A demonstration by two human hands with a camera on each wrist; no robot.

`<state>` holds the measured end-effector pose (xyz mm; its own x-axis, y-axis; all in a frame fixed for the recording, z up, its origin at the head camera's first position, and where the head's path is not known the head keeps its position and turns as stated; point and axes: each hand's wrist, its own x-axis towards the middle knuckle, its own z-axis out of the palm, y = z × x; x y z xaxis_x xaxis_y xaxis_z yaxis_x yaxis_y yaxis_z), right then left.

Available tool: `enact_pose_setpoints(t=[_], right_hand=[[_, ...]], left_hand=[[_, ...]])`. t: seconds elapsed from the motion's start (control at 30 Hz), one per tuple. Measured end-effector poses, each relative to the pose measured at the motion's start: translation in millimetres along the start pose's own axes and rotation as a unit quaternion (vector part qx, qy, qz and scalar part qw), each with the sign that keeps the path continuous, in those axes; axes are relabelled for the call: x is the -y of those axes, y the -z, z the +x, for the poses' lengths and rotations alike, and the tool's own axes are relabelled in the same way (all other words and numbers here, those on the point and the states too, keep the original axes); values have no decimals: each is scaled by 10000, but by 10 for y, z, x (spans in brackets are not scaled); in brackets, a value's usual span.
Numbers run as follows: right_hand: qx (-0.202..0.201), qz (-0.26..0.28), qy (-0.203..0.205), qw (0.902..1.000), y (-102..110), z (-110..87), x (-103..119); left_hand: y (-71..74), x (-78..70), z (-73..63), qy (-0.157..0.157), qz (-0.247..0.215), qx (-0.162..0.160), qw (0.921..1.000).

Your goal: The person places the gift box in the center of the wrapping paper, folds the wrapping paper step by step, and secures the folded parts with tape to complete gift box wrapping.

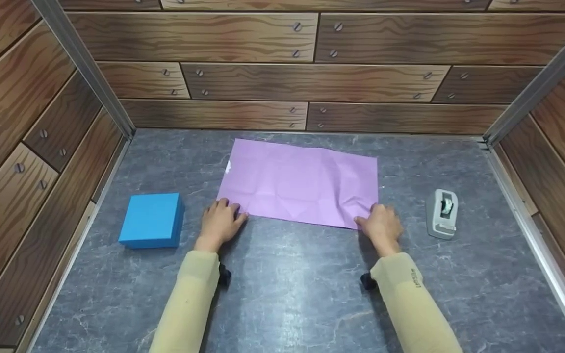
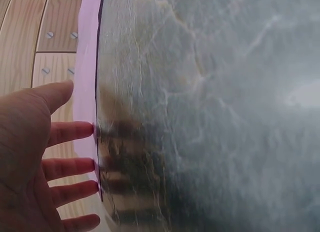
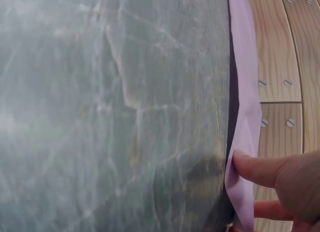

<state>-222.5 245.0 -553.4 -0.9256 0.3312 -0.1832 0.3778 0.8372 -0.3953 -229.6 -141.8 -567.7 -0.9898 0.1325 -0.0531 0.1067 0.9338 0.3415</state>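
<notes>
A creased purple sheet of paper (image 1: pixel 297 181) lies on the grey marbled tabletop, with a small white torn spot near its upper left edge. At its near left corner my left hand (image 1: pixel 219 221) rests with the fingers spread and fairly straight, their tips touching the paper in the left wrist view. My right hand (image 1: pixel 381 226) pinches the near right corner. The thumb (image 3: pixel 255 168) shows on the paper's face in the right wrist view, while a finger passes behind the sheet. Wrinkles run through the paper beside this hand.
Left of the left hand stands a blue box (image 1: pixel 151 218). A grey tape dispenser (image 1: pixel 442 214) with a roll in it sits to the right of the right hand. Wood-patterned panels (image 1: pixel 253 81) wall the back and both sides, with metal strips (image 1: pixel 542 245) along the side edges.
</notes>
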Motion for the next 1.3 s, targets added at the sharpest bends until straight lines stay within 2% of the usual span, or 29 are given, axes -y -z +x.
enact_pose_setpoints(t=[0.1,0.2,0.3,0.4,0.47,0.57,0.7,0.8,1.03,1.13,1.3], right_hand=[[-104,661,-130,9977,13,10,-32],[-278,1372,-254,9898,26,39,-79],[-371,1760,-378,9830,47,76,-130],[-243,2028,-507,9776,67,97,-171],[-115,2167,-564,9745,73,100,-192],[-21,2235,-604,9728,71,96,-217],[-71,2149,-548,9751,55,91,-234],[-61,2143,-577,9751,48,85,-233],[-35,2137,-635,9748,34,79,-218],[-25,2133,-600,9751,37,75,-217],[-82,2330,-496,9712,74,72,-237]], left_hand=[[15,-1,-32,-4,-70,-71,9999],[31,4,-63,-42,-127,-187,9997],[41,15,-88,-108,-190,-384,9990],[40,37,-95,-80,-306,-700,9970],[38,55,-92,95,-397,-910,9950],[47,82,-82,624,-540,-1088,9906],[72,107,-61,1354,-664,-937,9841],[84,117,-42,1628,-705,-680,9818],[92,115,-10,1750,-773,-255,9812],[93,117,-1,1750,-830,-239,9808],[106,140,1,1875,-1202,-411,9740]])
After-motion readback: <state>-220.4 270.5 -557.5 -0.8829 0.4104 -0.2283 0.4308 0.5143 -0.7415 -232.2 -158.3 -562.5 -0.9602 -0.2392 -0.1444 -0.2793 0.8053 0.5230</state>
